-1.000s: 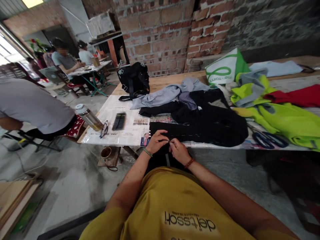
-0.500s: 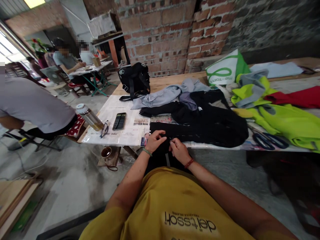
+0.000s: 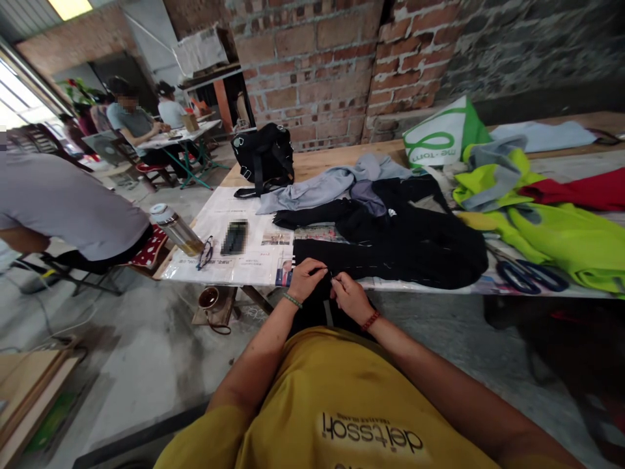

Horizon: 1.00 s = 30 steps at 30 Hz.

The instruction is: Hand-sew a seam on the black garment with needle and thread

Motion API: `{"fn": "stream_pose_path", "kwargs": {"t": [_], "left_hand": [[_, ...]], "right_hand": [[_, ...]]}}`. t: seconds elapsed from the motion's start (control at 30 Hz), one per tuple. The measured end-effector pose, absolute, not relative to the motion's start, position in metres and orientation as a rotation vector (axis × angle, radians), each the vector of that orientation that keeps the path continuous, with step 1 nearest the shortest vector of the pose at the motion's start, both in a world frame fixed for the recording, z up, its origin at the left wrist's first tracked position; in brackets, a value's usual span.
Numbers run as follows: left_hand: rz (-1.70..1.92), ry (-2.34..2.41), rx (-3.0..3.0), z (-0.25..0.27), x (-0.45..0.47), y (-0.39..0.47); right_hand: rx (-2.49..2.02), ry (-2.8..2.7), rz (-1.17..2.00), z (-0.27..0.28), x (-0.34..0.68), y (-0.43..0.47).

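Observation:
At the table's front edge my two hands meet close together over a black garment [image 3: 415,244]. Its long panel carries broken lines of pale stitches. My left hand [image 3: 306,279] has thumb and forefinger pinched together; whatever lies between them is too small to see. A green bracelet circles that wrist. Just to the right, my right hand [image 3: 351,294] is closed, with a thin sliver like a sewing needle [image 3: 332,276] standing at its fingertips. A red bracelet is on this wrist. Any thread is too fine to make out.
Dark-handled scissors [image 3: 530,277] lie right of the garment, beside yellow-green cloth [image 3: 566,241]. Leftward on the table [image 3: 258,277] are a phone [image 3: 235,237], glasses [image 3: 206,253] and a flask [image 3: 176,229]. A black bag [image 3: 263,156] stands behind. A co-worker [image 3: 68,205] sits at left.
My left hand has shifted right toward my right hand, and its spread thumb and forefinger have closed into a pinch. My right hand stays nearly in place; the garment lies as before.

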<state>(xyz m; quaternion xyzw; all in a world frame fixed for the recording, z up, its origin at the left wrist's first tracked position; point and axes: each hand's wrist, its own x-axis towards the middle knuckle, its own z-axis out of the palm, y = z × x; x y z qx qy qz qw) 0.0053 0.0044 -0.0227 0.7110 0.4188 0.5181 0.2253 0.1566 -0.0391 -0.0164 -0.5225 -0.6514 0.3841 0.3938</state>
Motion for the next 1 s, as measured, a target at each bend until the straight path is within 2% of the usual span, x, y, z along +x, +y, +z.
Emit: {"fn": "stream_pose_path", "kwargs": {"t": [0.43, 0.73, 1.0], "left_hand": [[1.225, 0.96, 2.087, -0.013, 0.001, 0.002], [1.227, 1.046, 2.115, -0.016, -0.001, 0.0], [1.33, 1.085, 2.088, -0.021, 0.006, 0.001]], "right_hand": [[-1.342, -1.644, 0.826, -0.018, 0.15, -0.031], [-1.31, -1.466, 1.109, -0.01, 0.152, -0.031], [-1.41, -1.504, 1.141, -0.01, 0.161, -0.04]]}}
